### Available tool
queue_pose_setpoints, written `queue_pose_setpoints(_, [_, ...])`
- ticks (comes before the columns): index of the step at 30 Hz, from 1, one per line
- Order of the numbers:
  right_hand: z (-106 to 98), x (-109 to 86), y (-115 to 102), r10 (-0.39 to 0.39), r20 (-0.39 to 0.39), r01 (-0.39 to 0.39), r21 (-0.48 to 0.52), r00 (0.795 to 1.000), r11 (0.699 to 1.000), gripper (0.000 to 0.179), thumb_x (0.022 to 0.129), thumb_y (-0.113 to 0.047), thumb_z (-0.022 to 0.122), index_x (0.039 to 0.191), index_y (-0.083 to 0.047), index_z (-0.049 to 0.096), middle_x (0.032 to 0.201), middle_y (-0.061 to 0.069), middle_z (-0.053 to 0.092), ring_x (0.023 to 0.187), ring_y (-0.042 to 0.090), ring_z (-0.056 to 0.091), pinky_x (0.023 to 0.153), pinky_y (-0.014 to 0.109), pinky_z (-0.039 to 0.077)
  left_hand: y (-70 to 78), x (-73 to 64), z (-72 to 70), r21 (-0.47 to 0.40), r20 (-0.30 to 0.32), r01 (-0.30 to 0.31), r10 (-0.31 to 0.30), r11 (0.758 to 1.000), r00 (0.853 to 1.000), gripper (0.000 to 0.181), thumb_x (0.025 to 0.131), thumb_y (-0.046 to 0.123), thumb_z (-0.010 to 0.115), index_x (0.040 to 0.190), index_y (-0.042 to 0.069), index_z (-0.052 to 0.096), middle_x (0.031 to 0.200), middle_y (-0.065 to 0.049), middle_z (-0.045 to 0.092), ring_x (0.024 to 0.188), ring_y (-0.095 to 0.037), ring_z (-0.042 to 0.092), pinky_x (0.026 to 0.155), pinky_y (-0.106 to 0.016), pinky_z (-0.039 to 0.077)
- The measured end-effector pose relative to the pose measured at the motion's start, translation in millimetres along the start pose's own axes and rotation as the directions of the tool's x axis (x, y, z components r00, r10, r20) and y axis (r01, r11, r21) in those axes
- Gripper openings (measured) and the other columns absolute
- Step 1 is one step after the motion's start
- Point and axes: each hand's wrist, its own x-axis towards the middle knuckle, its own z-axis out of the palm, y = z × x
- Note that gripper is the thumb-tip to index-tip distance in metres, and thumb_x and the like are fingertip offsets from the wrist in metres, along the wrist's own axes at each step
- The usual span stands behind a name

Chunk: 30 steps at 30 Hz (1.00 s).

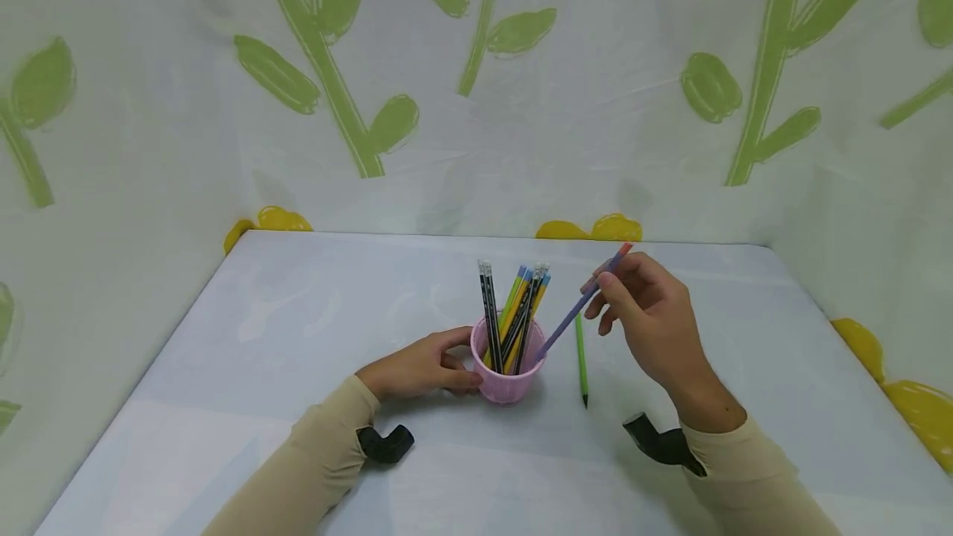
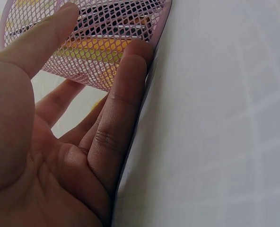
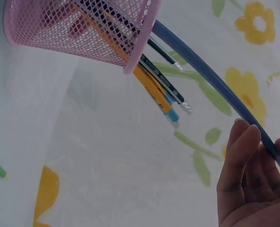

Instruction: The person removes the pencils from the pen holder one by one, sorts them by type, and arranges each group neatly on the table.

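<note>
A pink mesh pencil cup (image 1: 506,389) stands upright on the table, filled with several black, yellow and green pencils (image 1: 489,313). My left hand (image 1: 417,366) holds the cup from its left side; in the left wrist view the thumb (image 2: 50,35) and fingers lie around the mesh. My right hand (image 1: 658,325) pinches a long blue-purple pencil (image 1: 569,318) near its red end, between thumb and fingers. This pencil slants down to the left, its lower end inside the cup's rim (image 3: 144,35). A green pencil (image 1: 581,358) lies just right of the cup.
The white table (image 1: 260,370) backs onto a pale sheet (image 1: 596,147) printed with green stems and yellow flowers. A black curved piece (image 1: 385,445) sticks out at the left wrist, and a similar black piece (image 1: 663,443) at the right.
</note>
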Motion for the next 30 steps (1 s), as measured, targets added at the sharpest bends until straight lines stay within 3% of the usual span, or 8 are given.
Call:
queue_pose_setpoints(5, [-2.6,-1.1,-4.6,-0.061,-0.022,0.063,0.113,0.998,0.992,0.01,0.101,0.002,0.051,0.105,0.009,0.056,0.088,0.005,0.071,0.065,0.017,0.067,0.053,0.024,0.055,0.2,-2.2,-0.4,0.007,-0.004,0.013,-0.013,1.0,1.0,0.069,0.094,0.028,0.071,0.153,0.032,0.036,0.143,-0.006,0.051,0.093,-0.017,0.07,0.082,-0.032,0.055])
queue_pose_setpoints(9, [-3.0,-0.5,-4.1,-0.07,-0.028,0.073,0.121,0.997,0.99,0.012,0.101,0.003,0.05,0.108,0.011,0.055,0.087,0.006,0.069,0.063,0.016,0.066,0.052,0.024,0.054,0.4,-4.4,-1.3,0.001,-0.001,0.011,-0.011,1.0,1.0,0.069,0.095,0.028,0.071,0.154,0.031,0.035,0.143,-0.006,0.051,0.094,-0.018,0.07,0.083,-0.032,0.055])
queue_pose_setpoints(15, [-6.4,2.9,3.6,0.03,-0.001,-0.03,-0.004,1.0,1.0,0.016,0.104,-0.004,0.047,0.115,0.005,0.055,0.085,0.003,0.068,0.064,0.017,0.064,0.053,0.026,0.055,-0.7,-3.0,-0.2,-0.004,-0.004,0.007,-0.007,1.0,1.0,0.067,0.095,0.026,0.071,0.153,0.03,0.037,0.142,-0.007,0.052,0.094,-0.018,0.07,0.082,-0.033,0.055])
queue_pose_setpoints(21, [-18.0,4.0,18.7,0.13,0.023,-0.125,-0.155,0.991,0.98,0.018,0.104,-0.008,0.047,0.118,-0.001,0.054,0.084,0.002,0.065,0.065,0.018,0.062,0.055,0.029,0.056,-0.2,7.9,6.2,-0.006,0.02,-0.011,0.011,1.0,1.0,0.066,0.094,0.028,0.071,0.152,0.033,0.039,0.138,-0.005,0.054,0.092,-0.017,0.07,0.083,-0.032,0.055])
queue_pose_setpoints(30, [-19.8,15.4,42.3,0.252,0.068,-0.241,-0.14,0.965,0.96,0.023,0.102,-0.009,0.047,0.124,-0.005,0.055,0.088,0.019,0.063,0.065,0.021,0.062,0.056,0.032,0.057,0.9,2.7,1.8,0.006,-0.007,0.024,-0.023,1.0,1.0,0.069,0.094,0.029,0.072,0.153,0.032,0.036,0.141,-0.006,0.052,0.095,-0.018,0.07,0.083,-0.032,0.055])
